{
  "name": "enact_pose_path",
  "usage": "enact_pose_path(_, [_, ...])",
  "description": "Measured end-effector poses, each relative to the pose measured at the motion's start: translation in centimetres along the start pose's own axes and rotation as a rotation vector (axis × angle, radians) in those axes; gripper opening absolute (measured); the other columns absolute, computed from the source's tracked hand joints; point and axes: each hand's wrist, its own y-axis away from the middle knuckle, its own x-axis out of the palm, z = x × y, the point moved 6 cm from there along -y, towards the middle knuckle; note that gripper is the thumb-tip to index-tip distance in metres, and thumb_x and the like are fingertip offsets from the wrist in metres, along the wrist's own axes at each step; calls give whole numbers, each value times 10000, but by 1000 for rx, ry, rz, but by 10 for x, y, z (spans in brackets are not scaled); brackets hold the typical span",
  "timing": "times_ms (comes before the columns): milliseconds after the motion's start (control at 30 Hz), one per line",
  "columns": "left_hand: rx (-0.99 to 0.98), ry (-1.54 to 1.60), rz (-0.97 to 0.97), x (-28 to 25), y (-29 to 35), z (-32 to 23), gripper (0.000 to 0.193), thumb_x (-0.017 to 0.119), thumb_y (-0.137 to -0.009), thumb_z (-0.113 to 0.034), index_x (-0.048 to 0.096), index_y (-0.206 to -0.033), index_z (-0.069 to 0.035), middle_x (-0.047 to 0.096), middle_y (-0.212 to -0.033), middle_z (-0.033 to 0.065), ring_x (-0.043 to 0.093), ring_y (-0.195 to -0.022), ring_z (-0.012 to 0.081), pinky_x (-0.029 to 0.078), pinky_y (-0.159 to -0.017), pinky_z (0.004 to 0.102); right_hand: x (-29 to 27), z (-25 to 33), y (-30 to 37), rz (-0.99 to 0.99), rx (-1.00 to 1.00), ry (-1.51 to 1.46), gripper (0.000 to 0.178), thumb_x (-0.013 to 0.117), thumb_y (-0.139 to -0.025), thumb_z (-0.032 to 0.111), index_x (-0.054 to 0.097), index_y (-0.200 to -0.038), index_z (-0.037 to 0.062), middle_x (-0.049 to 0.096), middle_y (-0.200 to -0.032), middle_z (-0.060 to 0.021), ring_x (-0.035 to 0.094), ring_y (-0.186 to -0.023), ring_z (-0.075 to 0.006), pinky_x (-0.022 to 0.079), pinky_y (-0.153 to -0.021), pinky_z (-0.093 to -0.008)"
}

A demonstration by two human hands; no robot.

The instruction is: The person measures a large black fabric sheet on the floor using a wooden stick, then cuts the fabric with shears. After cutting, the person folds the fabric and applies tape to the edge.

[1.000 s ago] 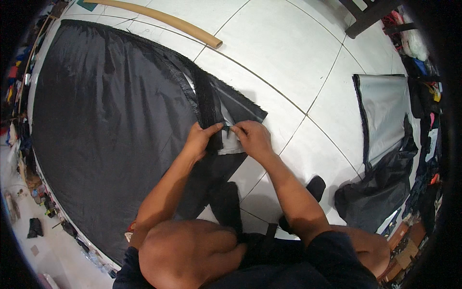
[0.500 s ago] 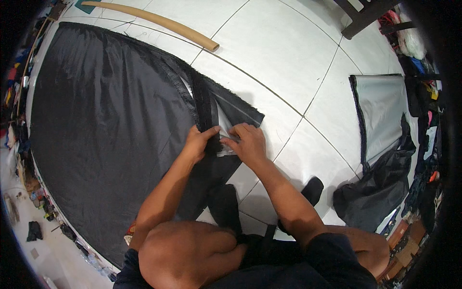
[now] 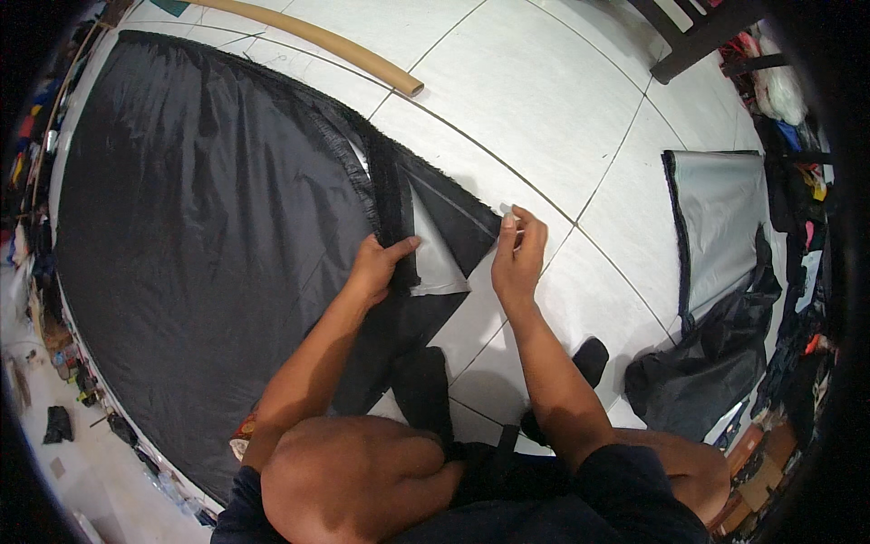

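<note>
A large sheet of black fabric point(image 3: 227, 208) with a silvery underside lies on the floor to the left and in front of me. My left hand point(image 3: 379, 266) is closed on its layered, frayed edge, thumb on top. Right of that hand, a corner is folded back, baring a silver patch point(image 3: 435, 261); a pale line runs along the black flap point(image 3: 453, 216). My right hand point(image 3: 519, 249) is off the cloth, just beyond the flap's tip. Between its thumb and fingers it pinches a small whitish piece of what looks like tailor's chalk point(image 3: 507, 210).
A long brown cardboard tube point(image 3: 335, 47) lies on the white tiles point(image 3: 507, 118) at the far side. Another black-and-silver fabric piece point(image 3: 716, 227) lies at the right. Dark furniture legs point(image 3: 680, 54) stand at the far right. Assorted clutter point(image 3: 802, 227) lines both sides.
My right hand has moved right, away from the folded corner, and the whitish piece now shows in its fingers. The bared silver patch is more visible. My left hand keeps its hold.
</note>
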Motion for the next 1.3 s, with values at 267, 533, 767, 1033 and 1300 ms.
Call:
enact_pose_path(267, [-79,-24,31,4,-13,14,390,781,-828,-86,577,-1135,42,676,-1043,149,677,-873,225,563,-787,367,40,18,32,485,-323,231,268,740,-829,344,701,-843,79,668,-821,-91,641,-806,-312,461,-688,-459])
enact_pose_path(533, [2,53,17,8,-5,5,393,771,-836,-86,579,-1153,45,677,-1063,142,672,-892,228,560,-811,367,33,-8,13,665,122,102,337,593,-987,321,701,-916,10,650,-743,-126,627,-744,-263,483,-759,-389])
enact_pose_path(767, [-10,7,40,1,-8,8,341,767,-839,-84,610,-1121,26,691,-996,114,675,-852,216,561,-772,366,4,22,9,113,-173,31,330,688,-905,351,654,-1030,47,635,-942,-161,623,-881,-341,477,-779,-437])
enact_pose_path(1033, [-22,-22,51,-3,-6,9,369,775,-833,-79,593,-1133,34,688,-1011,120,672,-874,212,552,-801,353,47,21,32,538,-243,169,203,717,-859,282,732,-822,84,692,-795,-97,655,-769,-311,479,-719,-449])
enact_pose_path(1300, [-57,-63,-24,-6,-9,13,411,777,-839,-100,562,-1166,28,676,-1056,129,663,-911,218,548,-812,345,21,-33,10,414,212,55,366,552,-1014,349,683,-929,17,616,-747,-103,558,-703,-168,447,-648,-335])
